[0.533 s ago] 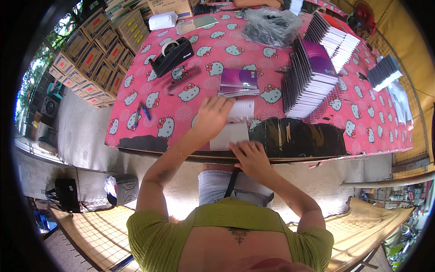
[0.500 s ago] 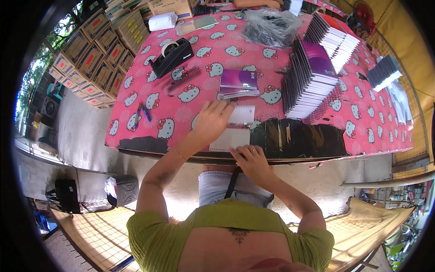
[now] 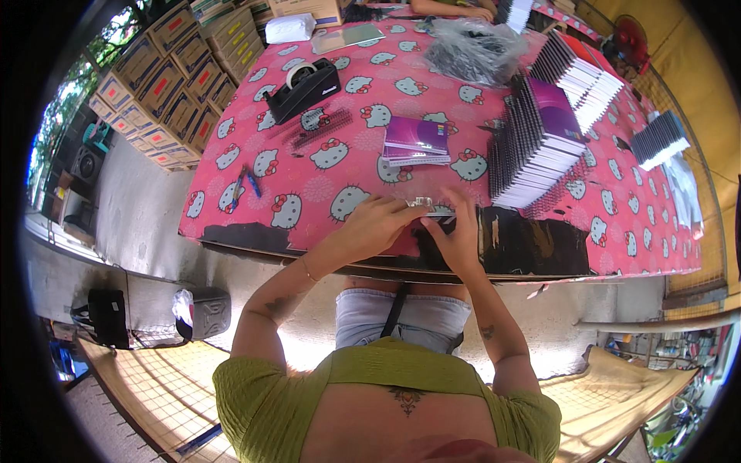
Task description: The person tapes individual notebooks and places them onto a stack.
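L hand (image 3: pixel 376 228) is curling its fingers in a pinch on a thin whitish item (image 3: pixel 421 202), which is sitting btwn both hands nr the table's front edge, mostly hidden. R hand (image 3: pixel 457 231) is bending in from the other side, thumb + fingers apart around the item's R end; can't tell if it's gripping. Table (image 3: pixel 309 185) is wearing a pink cartoon-cat cover, w/ a black patch (image 3: pixel 532 239) showing at front, R of the hands. Purple notebooks (image 3: pixel 417 139) are lying just beyond the hands; a tall spiral-bound stack (image 3: pixel 532 147) is standing to their R. Tape dispenser (image 3: pixel 309 89) is resting far L, w/ loose dark coils (image 3: pixel 324 127) lying beside it.
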The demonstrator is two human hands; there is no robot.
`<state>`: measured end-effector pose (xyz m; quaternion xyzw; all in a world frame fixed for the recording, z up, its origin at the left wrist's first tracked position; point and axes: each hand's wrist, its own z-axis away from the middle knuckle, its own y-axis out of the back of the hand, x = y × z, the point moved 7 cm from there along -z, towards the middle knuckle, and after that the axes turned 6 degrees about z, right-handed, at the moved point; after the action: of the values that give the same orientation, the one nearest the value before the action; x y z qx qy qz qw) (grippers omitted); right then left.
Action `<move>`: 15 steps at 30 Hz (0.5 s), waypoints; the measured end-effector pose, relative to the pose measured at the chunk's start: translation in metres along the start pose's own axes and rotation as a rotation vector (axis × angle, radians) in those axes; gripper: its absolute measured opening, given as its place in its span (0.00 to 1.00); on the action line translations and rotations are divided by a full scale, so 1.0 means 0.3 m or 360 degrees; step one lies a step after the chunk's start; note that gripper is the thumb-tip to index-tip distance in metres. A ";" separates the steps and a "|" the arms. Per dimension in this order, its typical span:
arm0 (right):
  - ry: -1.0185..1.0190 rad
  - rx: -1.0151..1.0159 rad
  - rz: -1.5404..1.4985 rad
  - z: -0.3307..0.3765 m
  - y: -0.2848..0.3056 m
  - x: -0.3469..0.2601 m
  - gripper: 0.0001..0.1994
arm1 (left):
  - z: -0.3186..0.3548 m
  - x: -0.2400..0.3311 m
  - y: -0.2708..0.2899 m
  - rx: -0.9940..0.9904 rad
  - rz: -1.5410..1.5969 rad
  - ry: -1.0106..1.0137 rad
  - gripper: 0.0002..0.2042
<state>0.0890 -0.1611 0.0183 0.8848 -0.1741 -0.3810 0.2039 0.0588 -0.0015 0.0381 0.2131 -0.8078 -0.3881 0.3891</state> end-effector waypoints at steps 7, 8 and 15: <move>-0.0562 0.0039 -0.1104 0.071 -0.119 0.118 0.24 | 0.093 -0.088 -0.059 0.0616 0.0544 0.0336 0.20; -0.0499 0.0087 -0.1087 0.066 -0.112 0.117 0.23 | 0.098 -0.091 -0.065 0.0633 0.0521 0.0334 0.20; -0.0634 -0.0109 -0.1020 0.091 -0.098 0.175 0.16 | -0.046 -0.365 0.064 0.0754 0.0686 0.0404 0.15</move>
<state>0.1073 -0.1666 -0.0449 0.7956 0.0880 -0.5958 0.0659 0.1355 0.0746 0.0082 0.1685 -0.8471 -0.0690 0.4993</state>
